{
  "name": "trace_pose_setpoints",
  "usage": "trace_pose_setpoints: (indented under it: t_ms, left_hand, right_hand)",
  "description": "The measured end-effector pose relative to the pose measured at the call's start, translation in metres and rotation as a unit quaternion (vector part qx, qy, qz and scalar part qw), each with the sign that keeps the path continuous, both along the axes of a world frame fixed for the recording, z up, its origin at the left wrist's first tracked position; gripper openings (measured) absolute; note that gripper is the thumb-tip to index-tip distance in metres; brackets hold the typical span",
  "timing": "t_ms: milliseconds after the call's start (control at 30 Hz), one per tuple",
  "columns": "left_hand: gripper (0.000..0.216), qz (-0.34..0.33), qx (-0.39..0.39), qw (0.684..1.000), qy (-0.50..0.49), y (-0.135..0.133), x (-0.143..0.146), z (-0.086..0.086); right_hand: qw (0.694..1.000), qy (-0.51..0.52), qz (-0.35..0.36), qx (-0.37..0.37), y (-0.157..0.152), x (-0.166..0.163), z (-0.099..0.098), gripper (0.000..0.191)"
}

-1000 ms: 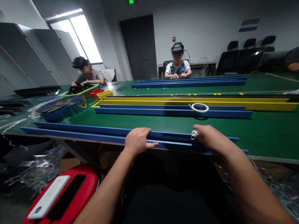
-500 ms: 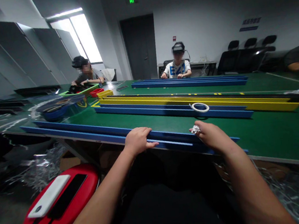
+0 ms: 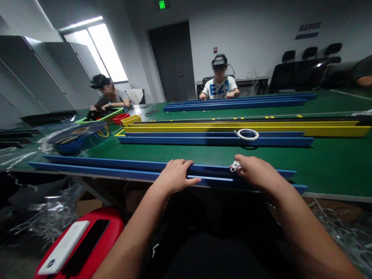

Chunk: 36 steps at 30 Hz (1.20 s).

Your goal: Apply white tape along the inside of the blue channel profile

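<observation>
A long blue channel rail (image 3: 91,170) lies along the near edge of the green table. My left hand (image 3: 176,176) grips it near its middle, fingers over the groove and thumb stretched along the near side. A pale strip (image 3: 211,178) shows on the rail between my hands. My right hand (image 3: 256,170) is closed on a crumpled white strip (image 3: 235,166), low over the rail's right part; its lower fingers are hidden. Just beyond, a white ring-shaped roll (image 3: 248,134) rests on another blue rail (image 3: 172,140).
Yellow rails (image 3: 327,127) and further blue rails (image 3: 236,104) lie across the green table (image 3: 351,160). Yellow (image 3: 131,120) and red bins (image 3: 120,119) stand at the left. A red stool (image 3: 112,232) holds two devices. Co-workers sit around the table.
My right hand has shifted slightly left along the rail with the crumpled white strip. My left hand has moved slightly right, so the hands are closer together.
</observation>
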<state>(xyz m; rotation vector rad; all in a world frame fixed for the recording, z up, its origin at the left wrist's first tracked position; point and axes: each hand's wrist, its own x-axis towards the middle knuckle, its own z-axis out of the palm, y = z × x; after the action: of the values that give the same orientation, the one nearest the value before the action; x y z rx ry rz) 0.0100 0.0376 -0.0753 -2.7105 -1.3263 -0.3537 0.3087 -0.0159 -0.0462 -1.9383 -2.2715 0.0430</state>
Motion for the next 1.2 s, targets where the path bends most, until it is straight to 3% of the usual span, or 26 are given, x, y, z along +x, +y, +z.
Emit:
trace_pose_setpoints:
  t_ms: [167,267,367,633,933,1200]
  left_hand:
    - [0.079,-0.071,-0.009,0.997,-0.008,-0.017,0.064,-0.001]
    - [0.073,-0.042,0.009,0.999,-0.005,-0.020,0.094,-0.007]
    - [0.066,-0.015,0.031,0.999,-0.002,-0.016,0.103,-0.012]
    - [0.062,-0.027,0.054,0.998,-0.011,-0.013,0.087,-0.012]
    - [0.069,0.011,0.059,0.998,-0.003,0.011,0.002,-0.013]
    - [0.068,0.024,0.069,0.997,-0.010,0.011,-0.003,-0.018]
  right_hand:
    - [0.999,-0.027,-0.017,-0.001,-0.004,-0.011,0.000,0.015]
    - [0.999,-0.035,-0.034,0.006,-0.008,-0.020,0.000,0.014]
    - [0.998,-0.029,-0.044,0.021,-0.012,-0.026,0.000,0.012]
    - [0.999,0.004,-0.009,0.045,-0.012,-0.021,-0.001,0.016]
    - [0.995,0.067,0.044,0.055,-0.015,-0.012,0.001,0.023]
    - [0.993,0.082,0.061,0.055,-0.007,0.003,-0.010,0.025]
